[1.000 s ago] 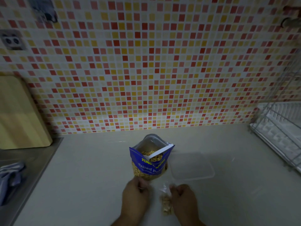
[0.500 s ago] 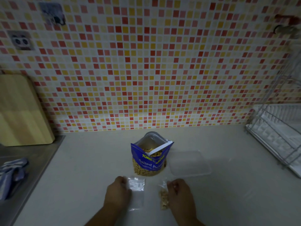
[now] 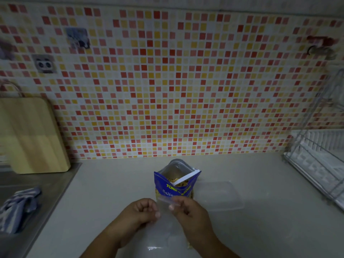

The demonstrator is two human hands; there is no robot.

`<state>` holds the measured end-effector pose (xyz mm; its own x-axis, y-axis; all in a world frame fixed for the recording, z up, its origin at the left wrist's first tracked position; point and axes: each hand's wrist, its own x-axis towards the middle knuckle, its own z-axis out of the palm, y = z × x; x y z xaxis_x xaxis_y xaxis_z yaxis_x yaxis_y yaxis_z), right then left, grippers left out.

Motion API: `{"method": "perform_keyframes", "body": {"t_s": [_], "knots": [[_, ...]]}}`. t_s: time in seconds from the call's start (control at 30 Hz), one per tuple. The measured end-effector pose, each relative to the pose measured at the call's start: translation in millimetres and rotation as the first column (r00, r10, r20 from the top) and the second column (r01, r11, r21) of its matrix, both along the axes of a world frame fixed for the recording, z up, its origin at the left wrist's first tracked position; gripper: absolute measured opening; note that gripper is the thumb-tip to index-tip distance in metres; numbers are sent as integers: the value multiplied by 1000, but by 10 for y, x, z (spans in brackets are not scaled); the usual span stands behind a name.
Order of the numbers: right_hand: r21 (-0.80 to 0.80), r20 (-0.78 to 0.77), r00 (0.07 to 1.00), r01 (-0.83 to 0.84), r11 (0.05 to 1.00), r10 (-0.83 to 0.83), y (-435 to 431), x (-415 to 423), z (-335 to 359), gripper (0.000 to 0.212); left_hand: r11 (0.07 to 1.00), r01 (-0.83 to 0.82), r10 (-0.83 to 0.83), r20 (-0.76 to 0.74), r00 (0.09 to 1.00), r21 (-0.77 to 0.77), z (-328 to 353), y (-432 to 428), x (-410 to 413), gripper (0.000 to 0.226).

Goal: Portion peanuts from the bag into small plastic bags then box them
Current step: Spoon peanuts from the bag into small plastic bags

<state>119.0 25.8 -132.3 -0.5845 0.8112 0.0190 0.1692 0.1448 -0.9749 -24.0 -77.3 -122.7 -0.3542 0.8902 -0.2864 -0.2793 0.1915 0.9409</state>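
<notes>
An open blue peanut bag (image 3: pixel 176 183) stands upright on the counter, peanuts showing inside its mouth. Just in front of it, my left hand (image 3: pixel 144 211) and my right hand (image 3: pixel 188 211) both pinch the top edge of an empty clear small plastic bag (image 3: pixel 163 226), which hangs between them above the counter. A filled small bag of peanuts (image 3: pixel 188 244) lies on the counter under my right wrist, mostly hidden. A clear plastic box (image 3: pixel 218 195) sits right of the peanut bag.
A wooden cutting board (image 3: pixel 31 135) leans against the tiled wall at left, above a steel sink edge (image 3: pixel 61 185) with a striped cloth (image 3: pixel 18 203). A wire dish rack (image 3: pixel 320 161) stands at the right.
My left hand lifted the empty small bag off the counter. My right hand let go of the filled bag and took the empty bag's other side. The view shifted down and closer.
</notes>
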Motion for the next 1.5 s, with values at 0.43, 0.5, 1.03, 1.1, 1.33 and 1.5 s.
{"method": "perform_keyframes", "body": {"t_s": [0.43,0.5,1.03,1.1,1.33,1.5], "knots": [[301,70,995,-89,950,71,431,-110,821,40,997,31,-2,-349,937,77,820,410,0,32],[311,91,992,-117,943,93,496,-123,902,36,999,10,10,-391,920,51,866,486,-22,22],[-157,-27,1000,-7,988,3,523,-286,1091,15,962,-238,226,-888,399,138,875,766,38,28],[-70,23,1000,1,998,0,545,-285,1094,17,966,-227,205,-898,388,123,865,770,36,27],[117,169,981,-119,986,98,612,-275,1118,15,976,-203,139,-939,315,76,866,783,-25,28],[262,237,972,-67,963,3,698,-287,1120,18,996,-26,-72,-952,296,-83,883,756,-31,85]]}}
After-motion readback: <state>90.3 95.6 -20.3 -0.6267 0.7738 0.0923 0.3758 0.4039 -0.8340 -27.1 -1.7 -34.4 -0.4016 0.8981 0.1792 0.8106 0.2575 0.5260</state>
